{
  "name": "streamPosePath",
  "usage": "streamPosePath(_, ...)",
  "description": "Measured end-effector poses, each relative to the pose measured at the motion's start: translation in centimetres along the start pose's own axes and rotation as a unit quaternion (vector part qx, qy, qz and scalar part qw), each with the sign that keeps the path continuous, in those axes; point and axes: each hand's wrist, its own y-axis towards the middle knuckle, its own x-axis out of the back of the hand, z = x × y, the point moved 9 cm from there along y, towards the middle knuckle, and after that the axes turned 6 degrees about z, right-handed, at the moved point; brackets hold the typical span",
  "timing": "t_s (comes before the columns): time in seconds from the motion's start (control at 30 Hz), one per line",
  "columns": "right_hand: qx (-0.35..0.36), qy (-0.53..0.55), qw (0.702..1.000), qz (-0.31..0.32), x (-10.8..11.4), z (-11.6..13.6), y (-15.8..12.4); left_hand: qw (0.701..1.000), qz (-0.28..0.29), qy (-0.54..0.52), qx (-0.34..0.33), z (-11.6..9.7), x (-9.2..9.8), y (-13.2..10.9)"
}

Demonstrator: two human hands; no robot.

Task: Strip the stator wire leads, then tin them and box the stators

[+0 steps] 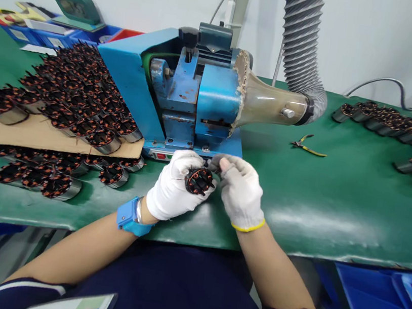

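Note:
My left hand (176, 186), in a white glove with a blue strap at the wrist, is wrapped round a motor stator (199, 181). The stator's open end, with copper windings and black insulation, faces up toward me. My right hand (241, 187), in a white glove with grey fingers and a yellow cuff, is beside the stator's upper right rim. Its thumb and index finger are pinched together; whatever is between them, perhaps a wire end, is too small to make out. Just behind both hands stands a blue machine (183, 95).
Stacked stators (80, 91) rest on and below a cardboard sheet (39, 139) at left. Yellow-handled cutters (309, 145) lie right of the machine. A grey hose (302, 40) joins its nozzle. More stators (387, 121) are at far right. Blue bins (54, 33) stand at back left.

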Motion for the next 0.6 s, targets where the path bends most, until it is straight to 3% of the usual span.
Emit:
streamPosePath(0.1,0.072,0.131,0.985,-0.083,2.4,1.8,0.6,0.999,-0.028,0.014,0.010,-0.1,0.4,0.1)
streamPosePath(0.17,0.083,0.140,0.980,-0.119,3.3,2.0,0.6,0.998,-0.051,0.027,0.019,0.0,0.7,0.2)
streamPosePath(0.3,0.014,0.009,0.997,-0.070,0.0,-0.4,0.1,0.998,-0.047,0.022,0.039,0.8,0.5,-0.1)
streamPosePath(0.4,0.003,-0.009,0.998,-0.065,-2.4,-1.6,0.0,0.998,-0.021,0.010,0.057,1.8,0.0,-0.5)
streamPosePath(0.6,0.017,0.030,0.994,-0.107,-3.2,-1.6,2.9,0.995,-0.047,0.024,0.087,3.0,-0.2,0.2)
